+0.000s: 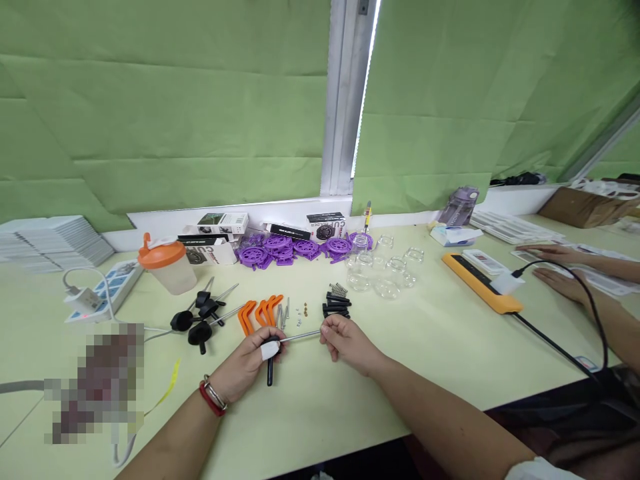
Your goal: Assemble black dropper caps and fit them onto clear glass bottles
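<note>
At the centre of the dial, above the pale tabletop [305,417], both hands hold a black-handled rod [301,335] between them. The left hand [247,363] is closed around its dark head, a white wrap [271,350] on the thumb; the black grip [271,373] sticks out toward six o'clock, while the metal shaft runs toward three. There the right hand [345,340] pinches the shaft's far end between thumb and fingers, which hide the tip.

From the hands, orange brackets [263,315] lie between ten and eleven o'clock, close by the left hand. Metal bolts [286,312] lie at eleven, and tiny brass bits [305,309] at twelve. At one o'clock, black tubes [337,303] lie near the right hand, with small springs [339,289] just beyond. Clear rings [387,288] spread between one and two.

Black knobs with metal stems [201,332] cluster between nine and ten o'clock; farther out at ten stands a cup with an orange lid [175,273]. Purple discs [283,248] pile up at twelve, in front of a cup-holder box [326,227]. Between two and three lie an orange power strip [470,283] and, beyond it, a co-worker's hands [557,283].
</note>
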Demonstrator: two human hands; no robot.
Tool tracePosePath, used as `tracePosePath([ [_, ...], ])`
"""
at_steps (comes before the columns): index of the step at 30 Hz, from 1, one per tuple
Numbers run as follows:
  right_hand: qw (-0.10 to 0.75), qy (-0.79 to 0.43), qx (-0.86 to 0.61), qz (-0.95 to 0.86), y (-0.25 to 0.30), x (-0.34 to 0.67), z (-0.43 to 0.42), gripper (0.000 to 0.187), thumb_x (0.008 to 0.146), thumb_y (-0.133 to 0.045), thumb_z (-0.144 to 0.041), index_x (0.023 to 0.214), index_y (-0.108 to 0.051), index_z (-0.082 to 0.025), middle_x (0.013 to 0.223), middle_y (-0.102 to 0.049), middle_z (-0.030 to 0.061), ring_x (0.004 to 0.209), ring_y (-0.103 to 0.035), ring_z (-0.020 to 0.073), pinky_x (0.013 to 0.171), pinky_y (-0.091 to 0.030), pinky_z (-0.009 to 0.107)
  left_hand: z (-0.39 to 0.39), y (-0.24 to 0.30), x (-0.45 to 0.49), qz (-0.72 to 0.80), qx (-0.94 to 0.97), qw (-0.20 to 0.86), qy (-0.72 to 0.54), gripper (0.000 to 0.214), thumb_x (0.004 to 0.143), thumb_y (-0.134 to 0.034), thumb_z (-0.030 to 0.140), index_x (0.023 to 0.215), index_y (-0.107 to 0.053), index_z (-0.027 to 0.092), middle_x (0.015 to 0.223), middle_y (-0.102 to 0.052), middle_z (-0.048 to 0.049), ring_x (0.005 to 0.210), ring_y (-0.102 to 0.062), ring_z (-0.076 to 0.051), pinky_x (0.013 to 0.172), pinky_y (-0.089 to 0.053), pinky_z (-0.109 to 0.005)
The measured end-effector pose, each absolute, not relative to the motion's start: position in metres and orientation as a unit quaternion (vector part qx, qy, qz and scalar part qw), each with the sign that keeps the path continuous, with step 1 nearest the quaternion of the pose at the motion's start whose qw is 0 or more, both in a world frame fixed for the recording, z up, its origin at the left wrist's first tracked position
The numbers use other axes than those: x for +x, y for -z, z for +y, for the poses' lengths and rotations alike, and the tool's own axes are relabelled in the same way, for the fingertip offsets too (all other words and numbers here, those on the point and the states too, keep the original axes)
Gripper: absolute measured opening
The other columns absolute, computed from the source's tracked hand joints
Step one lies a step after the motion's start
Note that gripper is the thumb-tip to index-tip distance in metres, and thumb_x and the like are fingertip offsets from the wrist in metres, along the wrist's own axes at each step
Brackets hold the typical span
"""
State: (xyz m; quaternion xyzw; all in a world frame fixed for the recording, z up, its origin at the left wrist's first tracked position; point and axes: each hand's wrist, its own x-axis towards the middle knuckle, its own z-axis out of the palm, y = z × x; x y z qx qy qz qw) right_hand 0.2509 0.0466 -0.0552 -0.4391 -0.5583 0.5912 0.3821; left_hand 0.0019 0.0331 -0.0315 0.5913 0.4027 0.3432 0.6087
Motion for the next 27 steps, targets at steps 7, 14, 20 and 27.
tracePosePath([
  [7,0.379,-0.59,-0.443,-0.559,0.0529,0.2505,0.046,0.023,0.084,-0.057,-0.04,0.08,-0.049,-0.018,0.065,-0.054,-0.004,0.044,-0.046,0.0064,0.045,-0.039,0.022,0.0342,0.0308,0.0017,0.404,0.592,0.609,-0.34,0.022,0.087,-0.055,0.036,0.1,-0.06,0.018,0.086,-0.059,-0.0029,0.079,-0.049,-0.016,0.074,-0.039,-0.028],
  [14,0.385,-0.589,-0.441,-0.557,0.0539,0.2505,0.047,0.024,0.086,-0.055,-0.043,0.085,-0.051,-0.019,0.067,-0.055,-0.0036,0.045,-0.047,0.0068,0.046,-0.041,0.022,0.0345,0.0319,0.0015,0.403,0.593,0.607,-0.343,0.022,0.088,-0.055,0.035,0.099,-0.06,0.018,0.087,-0.058,-0.0031,0.081,-0.049,-0.017,0.075,-0.039,-0.028],
  [20,0.373,-0.585,-0.443,-0.567,0.0524,0.2505,0.0468,0.023,0.085,-0.056,-0.039,0.079,-0.05,-0.018,0.063,-0.054,-0.0041,0.045,-0.047,0.0069,0.046,-0.04,0.022,0.0357,0.032,0.0019,0.402,0.593,0.609,-0.341,0.022,0.088,-0.055,0.036,0.099,-0.061,0.018,0.085,-0.058,-0.0031,0.08,-0.049,-0.017,0.075,-0.039,-0.028],
  [27,0.381,-0.589,-0.444,-0.557,0.0523,0.2496,0.0456,0.022,0.084,-0.056,-0.039,0.085,-0.051,-0.019,0.069,-0.055,-0.0032,0.047,-0.047,0.007,0.046,-0.041,0.022,0.0361,0.0334,0.0013,0.402,0.592,0.609,-0.341,0.021,0.088,-0.055,0.035,0.1,-0.061,0.018,0.085,-0.059,-0.0029,0.079,-0.049,-0.017,0.074,-0.039,-0.028],
])
